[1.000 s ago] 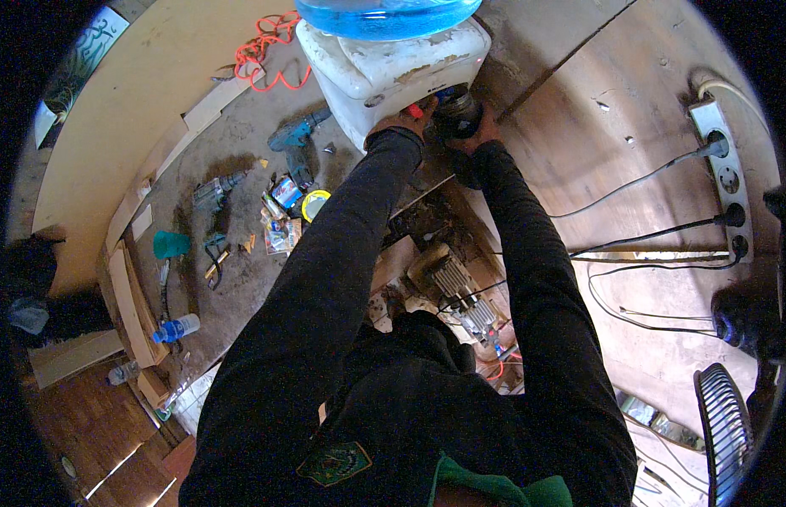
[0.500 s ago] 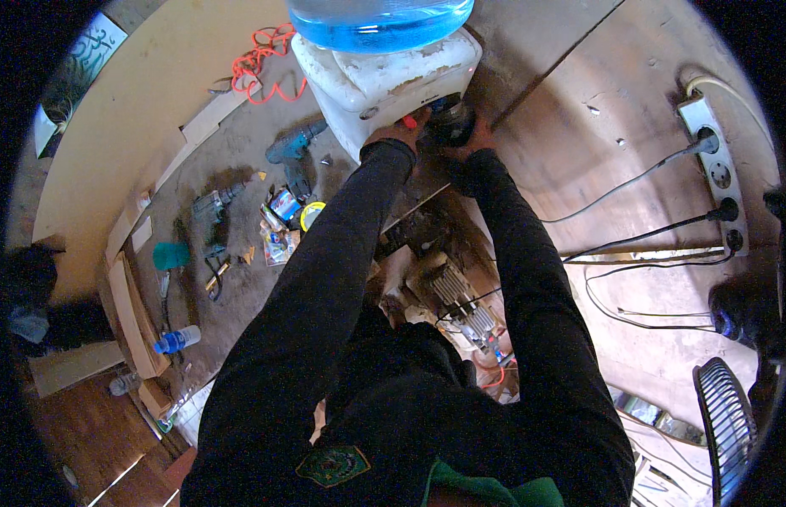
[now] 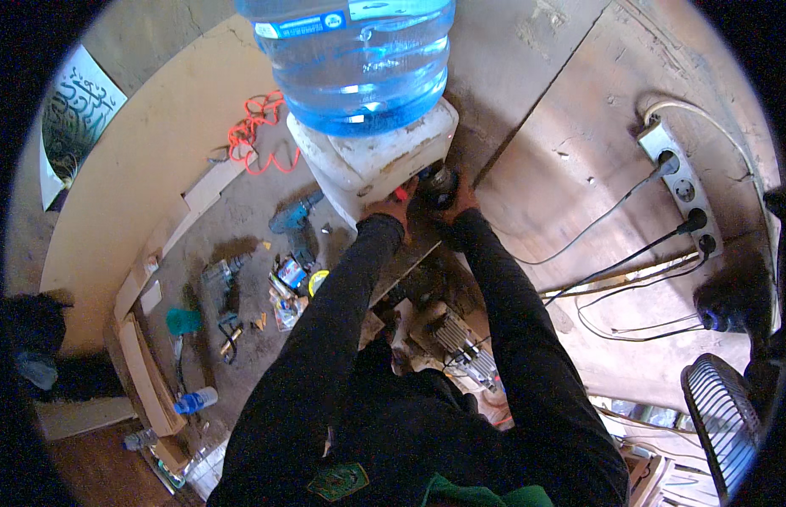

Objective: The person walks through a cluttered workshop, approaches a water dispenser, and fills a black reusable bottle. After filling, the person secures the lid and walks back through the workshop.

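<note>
A scuffed white water dispenser (image 3: 342, 173) carries a large clear blue water bottle (image 3: 359, 80) upside down on its top. My left hand (image 3: 391, 209) is at the dispenser's front, its fingers closed about the small red tap (image 3: 401, 194); the fingertips are partly hidden. Just right of it, under the front, is a dark round cup (image 3: 439, 188). My right hand (image 3: 466, 198) grips that cup from its right side, most of its fingers hidden behind it. Inside the cup I cannot make out anything.
Left on the grey surface lie a teal cordless drill (image 3: 296, 217), another power tool (image 3: 222, 275), a blue-capped bottle (image 3: 195, 400) and an orange cord (image 3: 256, 127). A power strip (image 3: 682, 188) with plugged cables and a fan (image 3: 721, 422) are at right. A motor-like machine (image 3: 461, 338) sits below my arms.
The view has tilted upward, so the dispenser sits lower and more of its water bottle shows. Both hands stay at the tap and cup.
</note>
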A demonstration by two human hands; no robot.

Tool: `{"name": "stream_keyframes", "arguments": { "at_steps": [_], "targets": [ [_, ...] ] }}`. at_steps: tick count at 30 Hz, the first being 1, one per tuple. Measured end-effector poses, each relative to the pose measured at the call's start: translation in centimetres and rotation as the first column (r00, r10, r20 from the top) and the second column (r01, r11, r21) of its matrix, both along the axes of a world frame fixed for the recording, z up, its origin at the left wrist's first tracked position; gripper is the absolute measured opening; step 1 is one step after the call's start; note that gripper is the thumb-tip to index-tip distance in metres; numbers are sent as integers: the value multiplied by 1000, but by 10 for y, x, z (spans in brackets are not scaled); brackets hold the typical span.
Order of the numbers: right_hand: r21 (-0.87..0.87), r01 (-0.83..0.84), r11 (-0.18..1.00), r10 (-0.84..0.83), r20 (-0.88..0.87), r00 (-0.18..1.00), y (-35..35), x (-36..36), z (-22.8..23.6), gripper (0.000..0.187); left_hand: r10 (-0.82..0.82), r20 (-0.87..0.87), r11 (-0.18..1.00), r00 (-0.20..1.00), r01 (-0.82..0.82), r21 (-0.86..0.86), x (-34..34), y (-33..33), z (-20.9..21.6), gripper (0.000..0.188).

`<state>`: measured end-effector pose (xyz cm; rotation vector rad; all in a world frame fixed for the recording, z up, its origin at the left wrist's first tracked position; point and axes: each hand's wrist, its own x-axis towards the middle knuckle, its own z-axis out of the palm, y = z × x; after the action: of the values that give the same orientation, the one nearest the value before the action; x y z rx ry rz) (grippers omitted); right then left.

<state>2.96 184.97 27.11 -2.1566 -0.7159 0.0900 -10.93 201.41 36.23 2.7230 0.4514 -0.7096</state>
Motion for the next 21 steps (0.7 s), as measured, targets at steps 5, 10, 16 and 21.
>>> {"name": "stream_keyframes", "arguments": {
  "at_steps": [5,10,16,21],
  "targets": [
    [-282,75,956,-82,-13,997,-2,1,5,135,-149,386,956,910,33,292,-11,-3,-17,146],
    [-255,84,963,-95,-31,995,1,-4,4,136,-66,83,994,994,57,98,-5,-2,-6,143],
    [-277,67,959,-88,-63,994,0,2,-1,139,-121,153,985,981,99,142,-1,5,-27,142],
    [-260,49,964,-66,-54,996,-3,3,-9,139,-29,81,987,996,16,163,5,0,-65,139]
  ]
}}
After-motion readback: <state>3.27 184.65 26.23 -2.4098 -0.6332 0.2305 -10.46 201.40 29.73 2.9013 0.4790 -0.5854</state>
